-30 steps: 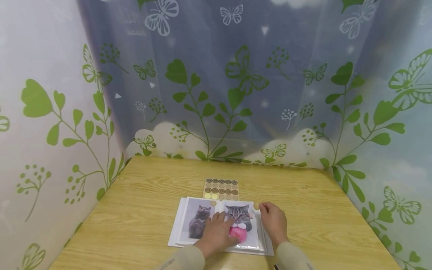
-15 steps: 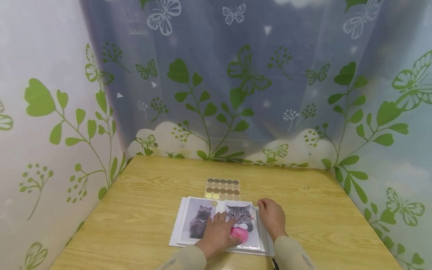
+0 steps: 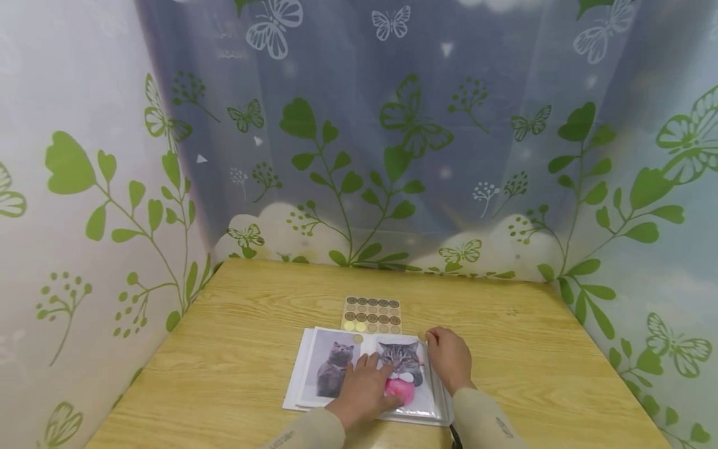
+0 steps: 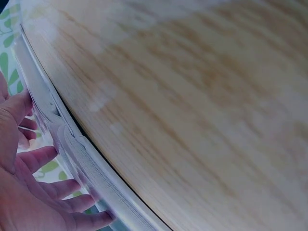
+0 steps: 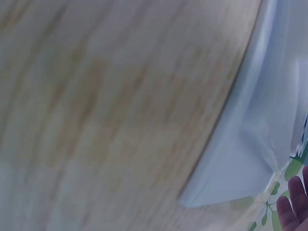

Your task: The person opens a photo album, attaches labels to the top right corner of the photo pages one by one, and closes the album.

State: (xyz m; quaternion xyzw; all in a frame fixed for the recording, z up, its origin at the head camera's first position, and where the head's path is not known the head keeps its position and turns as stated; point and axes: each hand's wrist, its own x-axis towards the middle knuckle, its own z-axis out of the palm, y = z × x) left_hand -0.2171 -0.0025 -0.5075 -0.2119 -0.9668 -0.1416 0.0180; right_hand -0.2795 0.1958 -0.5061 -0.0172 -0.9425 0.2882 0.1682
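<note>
Nearest, two pale sleeves (image 3: 311, 430) came in from the bottom edge, with a dark strap (image 3: 456, 436) showing by the right one. The left forearm slanted inward, and the left hand (image 3: 363, 388) lay palm down across the middle of an open photo album (image 3: 291, 381) — fingers spread and relaxed, gripping nothing, the thumb out over the right-hand page. The right hand (image 3: 451, 358) stood at the album's far right corner, its wrist bent inward, thumb and forefinger pinching what looked like a small round sticker (image 3: 422, 335), though the fingertips partly hid it. The album lay flat on the wooden table (image 3: 224, 355), a grey cat photo (image 3: 335, 371) on its left page — a second sticker (image 3: 358, 338) at that photo's top right corner — and a tabby photo (image 3: 402, 350) on its right. Just beyond lay a sticker sheet (image 3: 372, 313); farthest hung a leaf-and-butterfly curtain (image 3: 359, 156).
</note>
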